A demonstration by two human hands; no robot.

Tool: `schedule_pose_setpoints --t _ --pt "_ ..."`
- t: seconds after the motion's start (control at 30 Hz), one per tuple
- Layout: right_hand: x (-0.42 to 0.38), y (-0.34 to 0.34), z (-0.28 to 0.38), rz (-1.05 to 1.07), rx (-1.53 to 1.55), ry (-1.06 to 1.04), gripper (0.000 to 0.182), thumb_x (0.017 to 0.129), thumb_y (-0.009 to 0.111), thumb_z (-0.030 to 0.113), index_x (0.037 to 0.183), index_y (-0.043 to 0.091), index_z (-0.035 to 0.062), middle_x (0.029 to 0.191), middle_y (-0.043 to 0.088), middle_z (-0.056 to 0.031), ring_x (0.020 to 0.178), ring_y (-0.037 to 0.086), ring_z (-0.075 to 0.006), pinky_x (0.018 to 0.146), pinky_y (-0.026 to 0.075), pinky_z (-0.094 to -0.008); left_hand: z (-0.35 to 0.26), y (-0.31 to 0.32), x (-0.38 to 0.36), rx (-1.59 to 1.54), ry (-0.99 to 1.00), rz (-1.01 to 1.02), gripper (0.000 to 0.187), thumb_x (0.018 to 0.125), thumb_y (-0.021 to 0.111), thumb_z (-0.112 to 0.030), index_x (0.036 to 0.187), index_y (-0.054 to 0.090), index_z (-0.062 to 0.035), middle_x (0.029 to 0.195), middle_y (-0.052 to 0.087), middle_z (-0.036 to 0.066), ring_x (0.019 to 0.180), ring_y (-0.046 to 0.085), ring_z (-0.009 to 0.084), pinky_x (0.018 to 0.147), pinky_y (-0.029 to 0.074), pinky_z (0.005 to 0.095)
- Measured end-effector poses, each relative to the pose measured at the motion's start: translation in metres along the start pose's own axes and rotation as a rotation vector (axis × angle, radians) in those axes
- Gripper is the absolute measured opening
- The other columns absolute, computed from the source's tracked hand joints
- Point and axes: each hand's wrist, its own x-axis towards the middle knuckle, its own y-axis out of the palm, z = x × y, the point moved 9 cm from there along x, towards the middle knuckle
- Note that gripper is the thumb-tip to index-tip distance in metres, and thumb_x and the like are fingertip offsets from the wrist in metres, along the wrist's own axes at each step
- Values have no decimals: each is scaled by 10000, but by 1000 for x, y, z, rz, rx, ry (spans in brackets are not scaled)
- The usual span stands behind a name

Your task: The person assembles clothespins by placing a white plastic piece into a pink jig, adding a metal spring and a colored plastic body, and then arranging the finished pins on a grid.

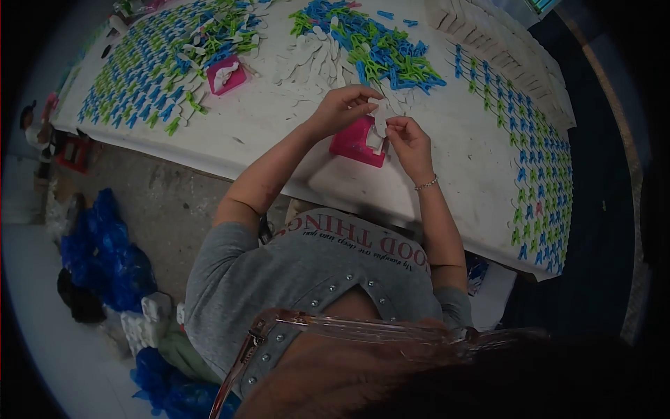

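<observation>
My left hand [345, 108] pinches a small flat white piece [380, 112] at its upper end. My right hand [412, 143] has its fingertips closed at the piece's lower right side. Directly beneath them is a pink box [356, 144] with white material in it, near the table's front edge. Just beyond my hands lies a loose pile of white flat oval pieces [317, 59]. Behind that is a heap of blue and green clothespins [391, 56]. Fine detail between my fingertips is too small to make out.
Rows of blue and green clothespins [139, 87] cover the table's left side, and more rows [537, 174] its right. A second pink box [227, 75] stands left. White stacks [502, 49] line the back right. Blue plastic bags [108, 251] lie on the floor.
</observation>
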Motion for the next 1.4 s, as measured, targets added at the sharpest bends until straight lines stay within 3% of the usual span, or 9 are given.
schedule_pose_setpoints --t 0.13,0.2,0.3,0.53,0.87,1.07,1.17,1.23,1.4 --pt "-2 7 12 -45 -228 -216 154 839 649 44 991 639 18 875 631 -84 746 621 -155 672 499 -262 -10 -8 -6 151 124 -15 144 875 654 -69 1016 676 -55 940 655 34 855 601 102 762 489 248" --pt "-2 12 14 -40 -257 -250 154 837 648 39 989 639 19 873 623 -89 737 619 -164 668 499 -270 -25 -11 -10 326 284 -24 134 852 661 -48 983 681 -72 929 663 37 870 605 164 783 480 282" --pt "-2 16 18 -41 -301 -294 150 825 644 31 974 639 21 857 611 -95 726 608 -190 667 494 -287 -30 -14 -14 372 344 -6 124 821 682 -42 942 674 -71 920 661 28 878 598 199 795 468 309" --pt "-12 4 22 5 -503 -384 150 756 628 19 904 638 39 841 608 -91 805 569 -262 710 473 -345 -5 -6 -24 451 297 72 113 784 712 -52 881 660 -81 884 649 44 853 588 219 769 456 318" --pt "-13 -6 28 -21 -595 -369 175 726 613 8 896 630 48 836 601 -81 815 565 -251 710 470 -342 8 11 -20 451 218 149 119 746 711 -87 852 657 -88 815 629 65 813 586 275 745 449 367" --pt "1 -18 52 -92 -443 -347 200 747 617 7 944 618 46 859 582 -73 821 563 -202 727 474 -316 4 30 -10 463 260 178 93 735 721 -112 791 649 -95 799 629 59 796 584 276 727 446 375" --pt "9 -16 34 -67 -193 -233 241 780 626 6 1017 590 33 868 574 -46 818 550 -138 739 471 -278 2 34 -9 466 269 167 100 736 730 -121 783 646 -92 797 627 57 798 585 271 728 446 369" --pt "12 -9 13 -13 149 -30 310 800 630 2 1092 528 15 869 547 -16 817 528 -91 755 462 -245 4 33 -8 464 255 157 108 741 736 -127 782 644 -88 795 624 56 802 586 267 730 446 363" --pt "6 7 -32 19 200 14 364 798 636 2 1124 475 10 861 513 -6 791 502 -80 733 435 -219 12 27 -10 268 187 126 131 775 733 -95 850 631 -63 863 620 51 846 589 209 780 451 313"
